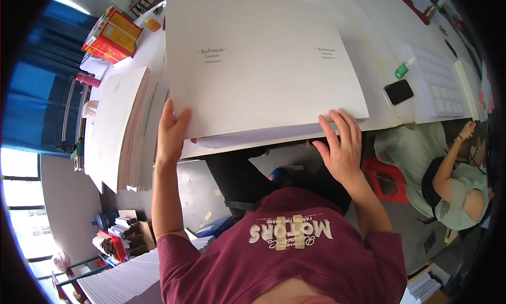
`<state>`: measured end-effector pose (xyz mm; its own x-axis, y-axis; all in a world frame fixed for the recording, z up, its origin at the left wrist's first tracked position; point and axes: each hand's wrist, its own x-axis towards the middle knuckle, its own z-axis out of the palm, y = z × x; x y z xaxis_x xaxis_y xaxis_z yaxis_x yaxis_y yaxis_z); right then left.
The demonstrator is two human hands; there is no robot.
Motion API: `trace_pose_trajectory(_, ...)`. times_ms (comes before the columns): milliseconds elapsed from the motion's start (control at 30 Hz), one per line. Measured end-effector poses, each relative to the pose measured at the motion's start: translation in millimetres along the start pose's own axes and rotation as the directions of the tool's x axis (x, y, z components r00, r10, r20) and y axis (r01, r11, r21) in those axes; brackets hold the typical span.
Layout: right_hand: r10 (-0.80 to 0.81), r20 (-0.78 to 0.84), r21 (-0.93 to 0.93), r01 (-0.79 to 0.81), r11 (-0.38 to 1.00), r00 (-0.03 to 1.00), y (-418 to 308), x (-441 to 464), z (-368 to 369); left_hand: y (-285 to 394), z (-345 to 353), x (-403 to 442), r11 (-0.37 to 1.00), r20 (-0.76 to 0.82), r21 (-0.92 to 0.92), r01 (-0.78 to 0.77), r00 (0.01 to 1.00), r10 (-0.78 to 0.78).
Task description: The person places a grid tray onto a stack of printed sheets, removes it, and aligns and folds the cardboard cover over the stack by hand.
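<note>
A broad stack of large white printed sheets [263, 88] lies on the white table in front of me, with small dark text blocks on its top sheet. At its near left corner my left hand [173, 127] is closed on the edge, thumb over the top and part of the fingers hidden by the paper. My right hand [342, 146] rests on the near right edge, its fingers spread flat on top and the thumb just off the front edge. To the left stands another thick stack of paper [118, 119].
On the table's right are a phone [399, 92], a green-labelled bottle [404, 68] and a clear compartment tray [437, 82]. A red and yellow box [112, 35] sits at far left. A seated co-worker [448, 177] and a red stool [385, 180] are at right.
</note>
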<state>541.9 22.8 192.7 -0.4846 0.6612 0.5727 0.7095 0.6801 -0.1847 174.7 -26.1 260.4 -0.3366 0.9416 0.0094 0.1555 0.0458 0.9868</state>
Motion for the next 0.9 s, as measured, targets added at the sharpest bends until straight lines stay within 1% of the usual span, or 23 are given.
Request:
trace_pose_trajectory(133,-0.017,0.023,-0.077,0.019,0.997,1.000,1,0,3,-1,-1,0,1.000,0.011,0.026,-0.001,1.000,0.000)
trace_pose_trajectory(267,-0.039,0.042,-0.126,0.044,0.991,0.998,-2,1,2,-1,-2,-1,0.996,-0.004,0.092,-0.011,1.000,0.011)
trace_pose_trajectory(367,0.001,0.032,-0.109,0.003,0.994,0.999,-15,7,1,2,-1,-3,0.993,-0.031,0.121,-0.002,1.000,0.006)
trace_pose_trajectory(467,0.008,0.053,0.072,-0.012,0.997,0.999,-30,17,7,1,-1,-4,0.990,-0.032,0.139,-0.001,0.999,0.006)
trace_pose_trajectory(567,-0.078,0.044,0.137,0.071,0.988,0.996,-41,25,17,-1,-2,-3,0.990,-0.037,0.141,0.011,0.999,-0.006)
trace_pose_trajectory(600,-0.080,0.045,0.152,0.072,0.986,0.996,-44,25,20,-2,-3,-3,0.987,-0.039,0.158,0.010,0.999,-0.004)
trace_pose_trajectory(700,-0.119,0.046,0.102,0.113,0.988,0.992,-44,26,22,-5,-2,-3,0.984,-0.051,0.180,-0.006,0.999,0.015)
trace_pose_trajectory(800,-0.127,0.052,0.080,0.122,0.989,0.991,-44,24,24,-4,-1,-2,0.990,-0.075,0.144,0.011,0.997,0.000)
trace_pose_trajectory(900,-0.139,0.051,0.059,0.136,0.989,0.989,-45,25,24,-11,-3,2,0.991,-0.053,0.129,-0.045,0.997,0.052)
